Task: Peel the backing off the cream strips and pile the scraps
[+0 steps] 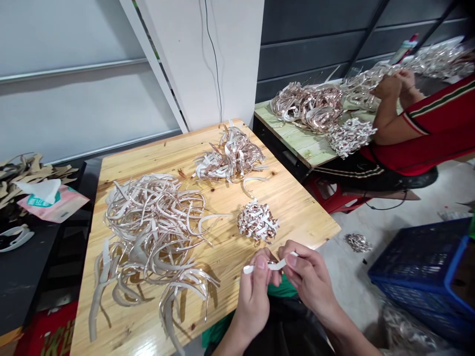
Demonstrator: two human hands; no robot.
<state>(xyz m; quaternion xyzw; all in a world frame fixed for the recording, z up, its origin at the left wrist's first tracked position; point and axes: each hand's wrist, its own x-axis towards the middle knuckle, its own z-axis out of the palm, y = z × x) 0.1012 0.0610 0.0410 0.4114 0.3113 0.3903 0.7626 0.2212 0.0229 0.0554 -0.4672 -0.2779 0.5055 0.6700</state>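
Note:
Over the table's front edge, my left hand point(255, 291) pinches one end of a short strip point(275, 266), white with a shiny side. The strip's other end is pinched by my right hand point(310, 278), so it stretches between the two. Just beyond my fingers lies a small heap of short white and rose-gold pieces point(258, 221). To the left spreads a large pile of long curled strips point(156, 217), pale on one face and metallic on the other. Farther back sits another bundle of curled strips point(233, 153), with one loose strip in front of it.
The wooden table point(218, 230) ends close to my lap. At right a co-worker in a red shirt point(441, 123) handles similar strips at a green-topped table point(293, 138). A blue crate point(415, 262) stands on the floor. A tissue pack point(55, 202) lies on the dark surface at left.

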